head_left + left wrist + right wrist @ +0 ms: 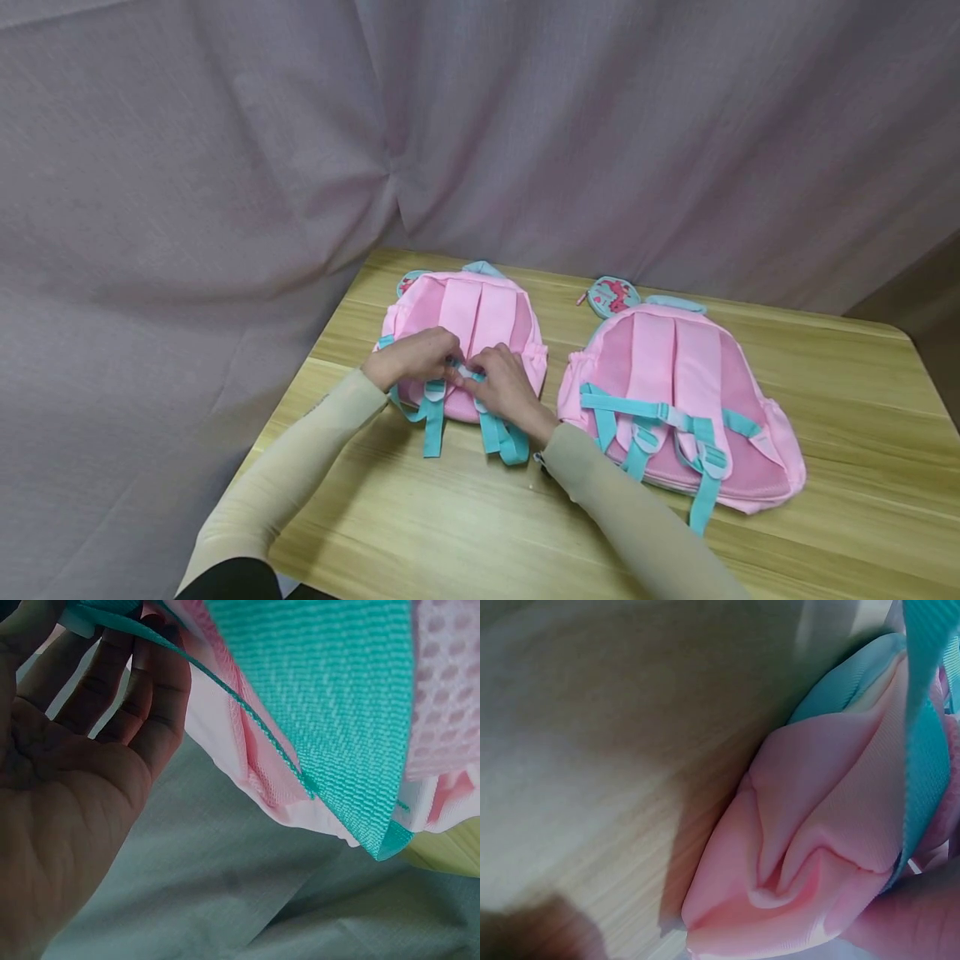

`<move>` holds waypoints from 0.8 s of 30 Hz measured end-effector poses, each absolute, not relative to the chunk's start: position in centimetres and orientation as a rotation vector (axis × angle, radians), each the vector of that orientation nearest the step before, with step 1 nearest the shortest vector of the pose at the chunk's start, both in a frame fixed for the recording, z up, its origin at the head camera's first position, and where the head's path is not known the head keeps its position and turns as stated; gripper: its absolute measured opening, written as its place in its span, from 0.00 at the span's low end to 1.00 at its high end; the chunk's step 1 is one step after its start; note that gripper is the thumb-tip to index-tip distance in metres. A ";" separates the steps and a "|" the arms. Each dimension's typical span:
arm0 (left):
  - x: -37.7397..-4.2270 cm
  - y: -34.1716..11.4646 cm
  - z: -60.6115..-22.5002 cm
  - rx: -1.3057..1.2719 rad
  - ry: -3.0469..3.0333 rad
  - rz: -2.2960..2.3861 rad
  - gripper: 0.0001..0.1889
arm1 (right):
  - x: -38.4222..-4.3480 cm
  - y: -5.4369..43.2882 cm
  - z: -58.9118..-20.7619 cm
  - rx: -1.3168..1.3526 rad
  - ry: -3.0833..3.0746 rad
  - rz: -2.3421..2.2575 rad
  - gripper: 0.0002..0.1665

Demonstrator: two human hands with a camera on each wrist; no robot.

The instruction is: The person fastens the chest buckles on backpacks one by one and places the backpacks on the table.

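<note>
A small pink backpack [497, 308] with teal straps lies with its shoulder-strap side up on the table. Over its middle, both hands meet at a pale buckle [465, 372] on a teal chest strap. My left hand [416, 354] pinches one side of it with bent fingers. From the other side my right hand [510, 387] grips the strap end. In the left wrist view, a thin teal strap [225, 686] runs from the curled fingers past a wider teal webbing [330, 697]. The pink side [817, 795] of the bag fills much of the right wrist view; the right fingertips are hidden there.
A second pink backpack [652, 350] lies to the right, its teal chest strap [630, 406] joined across the shoulder straps. Round teal pouches, one a printed pouch [613, 297], sit behind the bags. The wooden table [420, 517] backs onto a grey curtain [525, 125].
</note>
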State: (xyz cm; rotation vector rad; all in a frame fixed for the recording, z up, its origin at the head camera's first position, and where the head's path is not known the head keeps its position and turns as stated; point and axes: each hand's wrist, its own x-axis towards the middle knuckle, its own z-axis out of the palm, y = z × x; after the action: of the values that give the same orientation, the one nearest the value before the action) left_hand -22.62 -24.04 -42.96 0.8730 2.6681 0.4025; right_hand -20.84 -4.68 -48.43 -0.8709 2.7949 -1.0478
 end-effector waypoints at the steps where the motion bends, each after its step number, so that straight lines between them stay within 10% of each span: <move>1: -22.6 -24.0 -43.0 0.873 2.667 0.400 0.17 | -20.8 -4.7 -48.5 -0.871 2.794 -1.051 0.11; 24: -22.6 -25.1 -43.5 0.870 2.594 0.562 0.12 | -22.0 -4.2 -50.9 -0.935 2.793 -1.133 0.10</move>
State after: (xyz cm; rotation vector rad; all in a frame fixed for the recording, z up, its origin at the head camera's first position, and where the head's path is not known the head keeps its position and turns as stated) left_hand -22.64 -25.08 -43.48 0.8698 2.5942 0.5624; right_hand -22.02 -4.22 -50.90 -0.9349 2.7935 -1.1328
